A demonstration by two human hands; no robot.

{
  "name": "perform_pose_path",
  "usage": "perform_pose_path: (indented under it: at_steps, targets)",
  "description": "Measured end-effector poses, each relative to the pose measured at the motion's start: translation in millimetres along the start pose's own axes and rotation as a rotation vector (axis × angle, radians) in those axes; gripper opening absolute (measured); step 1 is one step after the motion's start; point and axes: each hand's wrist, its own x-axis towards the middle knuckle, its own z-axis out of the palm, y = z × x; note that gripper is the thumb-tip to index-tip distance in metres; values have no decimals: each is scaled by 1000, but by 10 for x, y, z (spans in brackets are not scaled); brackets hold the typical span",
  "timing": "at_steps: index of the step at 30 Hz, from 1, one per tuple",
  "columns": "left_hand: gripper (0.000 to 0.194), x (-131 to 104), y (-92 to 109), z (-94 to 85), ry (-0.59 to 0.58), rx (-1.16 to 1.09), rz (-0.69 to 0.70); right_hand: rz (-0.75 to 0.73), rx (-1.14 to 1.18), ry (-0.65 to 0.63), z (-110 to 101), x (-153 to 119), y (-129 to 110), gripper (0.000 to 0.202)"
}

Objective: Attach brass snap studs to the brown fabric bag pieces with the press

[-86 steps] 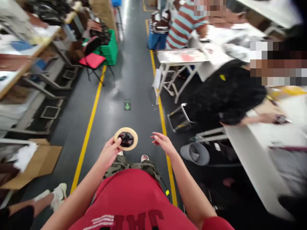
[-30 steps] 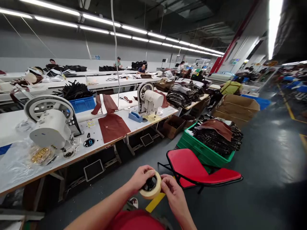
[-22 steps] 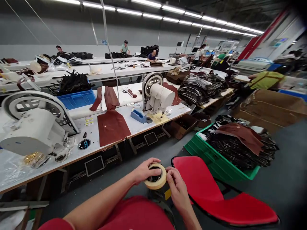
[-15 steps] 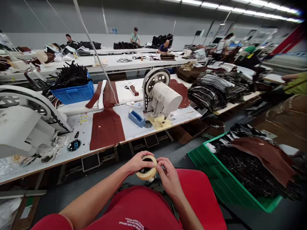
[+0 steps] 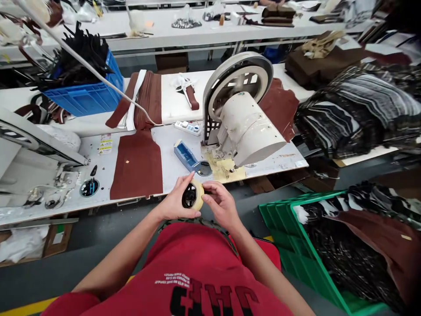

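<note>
A roll of pale yellow masking tape is held in front of my red shirt, just off the table's front edge. My left hand clasps it from the left, thumb and fingers around its outer rim. With thumb and fingertips, my right hand pinches the right side of the roll; whether a loose tape end is between them is too small to see. Beyond the hands a blue tape dispenser lies on the table with no roll in it. To its right stands a white sewing machine.
A brown fabric panel lies on the table, left of the dispenser. Another machine stands at far left. A blue crate holds black strips. On the floor at right, a green crate holds fabric pieces, beside a red stool.
My view has tilted down and come closer to the table. The tape roll has turned in my hands, and my left thumb no longer lies across its hole.
</note>
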Motion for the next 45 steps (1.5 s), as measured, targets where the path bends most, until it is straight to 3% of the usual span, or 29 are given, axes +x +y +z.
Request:
perform_pose_path:
  at_steps: [7, 10, 14, 16, 19, 24, 31, 35, 39, 45]
  targets:
    - [120, 592, -119, -333, -41, 48, 3, 24, -101, -24, -194, 635, 22, 9]
    - [114, 725, -213, -402, -50, 33, -26, 61, -137, -41, -201, 802, 117, 11]
    - [109, 850, -337, -465, -29, 56, -10, 123, -19, -41, -219, 976, 248, 21]
    - [107, 897, -386, -487, -24, 86, -10, 146, -37, -77, -234, 1041, 297, 15]
    - [103, 953, -438, -504, -10, 90, -41, 166, -81, -117, -242, 1102, 361, 13]
    - [102, 1031, -464, -490, 9, 67, -62, 190, 50, -46, -259, 1159, 443, 21]
    - [101, 1134, -520, -465, 7, 69, -71, 173, -77, -76, -323, 1203, 447, 11]
    - [101, 1185, -506, -452, 17, 62, -53, 172, 10, -22, -350, 1219, 466, 22]
    - [101, 1189, -519, -428, 1, 68, -63, 170, -58, -32, -361, 1226, 467, 11]
    - [97, 1204, -602, -401, 29, 36, -57, 193, -42, -54, -380, 1251, 496, 14]
